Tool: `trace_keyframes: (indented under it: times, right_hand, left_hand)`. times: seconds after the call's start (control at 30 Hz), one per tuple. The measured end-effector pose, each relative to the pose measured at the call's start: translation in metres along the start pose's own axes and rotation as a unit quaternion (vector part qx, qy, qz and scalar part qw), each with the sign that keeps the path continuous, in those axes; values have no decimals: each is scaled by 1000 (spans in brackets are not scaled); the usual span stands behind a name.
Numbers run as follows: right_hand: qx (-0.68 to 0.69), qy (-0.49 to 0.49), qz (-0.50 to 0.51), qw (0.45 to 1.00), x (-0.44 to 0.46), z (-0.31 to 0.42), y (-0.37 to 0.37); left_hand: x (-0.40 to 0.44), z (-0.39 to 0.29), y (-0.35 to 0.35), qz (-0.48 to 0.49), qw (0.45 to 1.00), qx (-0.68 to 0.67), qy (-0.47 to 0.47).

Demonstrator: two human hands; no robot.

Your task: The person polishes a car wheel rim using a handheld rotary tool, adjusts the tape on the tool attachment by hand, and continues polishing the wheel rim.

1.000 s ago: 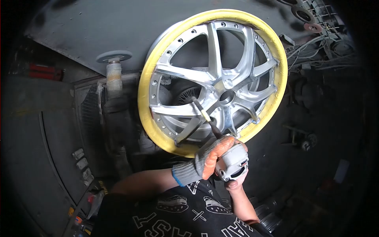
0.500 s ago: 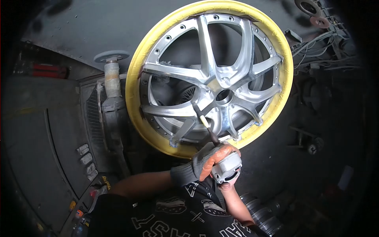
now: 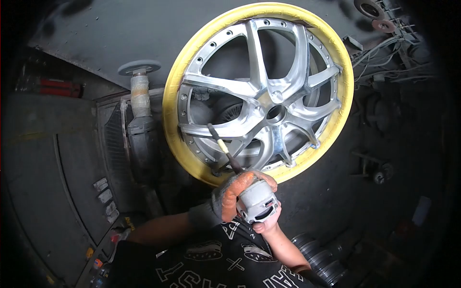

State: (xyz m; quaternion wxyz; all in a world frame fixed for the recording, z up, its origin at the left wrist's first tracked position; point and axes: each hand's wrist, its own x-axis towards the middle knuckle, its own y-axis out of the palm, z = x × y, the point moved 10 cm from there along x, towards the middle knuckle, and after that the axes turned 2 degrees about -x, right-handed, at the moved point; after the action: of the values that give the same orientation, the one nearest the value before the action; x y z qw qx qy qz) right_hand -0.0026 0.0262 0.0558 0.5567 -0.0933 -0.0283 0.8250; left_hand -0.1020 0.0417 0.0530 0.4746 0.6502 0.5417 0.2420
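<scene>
My left hand [image 3: 231, 194], in a grey and orange glove, wraps round the front of a grey die grinder [image 3: 258, 198]. Under the grinder's rear end, my bare right hand [image 3: 272, 221] grips its body. A long dark shaft [image 3: 223, 146] with a pale band sticks out up and to the left. Its tip overlaps the lower left spoke of a silver alloy wheel [image 3: 249, 86]; whether it touches the metal I cannot tell. Yellow covering [image 3: 174, 91] wraps the wheel's outer lip, and the wheel stands tilted before me.
Left of the wheel stands a machine with a grey disc [image 3: 139, 67] on a wrapped post [image 3: 140, 98]. Tangled cables [image 3: 384, 55] lie at the upper right. A stack of dark round parts [image 3: 319, 261] sits beside my right arm. Small blocks [image 3: 105, 195] lie at the left.
Both hands and the grinder have moved left. The shaft's tip has shifted from near the hub outward along the lower left spoke. The wheel appears slightly further right in view.
</scene>
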Motion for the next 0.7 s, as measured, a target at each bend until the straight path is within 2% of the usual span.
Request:
trace_keyframes:
  times: [0.03,0.1,0.17,0.23,0.27,0.4,0.5,0.57,0.6,0.7]
  right_hand:
    - [-2,-2,-1,1000,6,12,-2]
    - [-45,15,3,999,16,26,-6]
    - [-50,1,-27,998,28,41,-18]
    - [-67,29,-34,997,32,42,-33]
    - [-78,7,-30,996,42,50,-39]
    - [-103,9,-55,993,52,53,-57]
    - [-107,22,-49,993,52,52,-58]
    - [-116,22,-47,992,46,50,-57]
    - [-117,23,-51,992,43,50,-55]
    - [-109,38,-50,992,36,48,-42]
  left_hand:
    - [2,-4,6,3,1000,0,1]
    - [10,-15,19,6,992,-125,22]
    - [29,-18,26,34,987,-143,68]
    - [43,-11,32,19,984,-177,9]
    - [49,-4,30,-24,979,-202,-17]
    - [65,-6,36,-17,988,-156,15]
    - [71,11,23,-37,984,-173,-5]
    - [68,19,26,4,988,-150,-21]
    - [60,3,32,53,990,-116,68]
    - [48,9,24,63,988,-124,65]
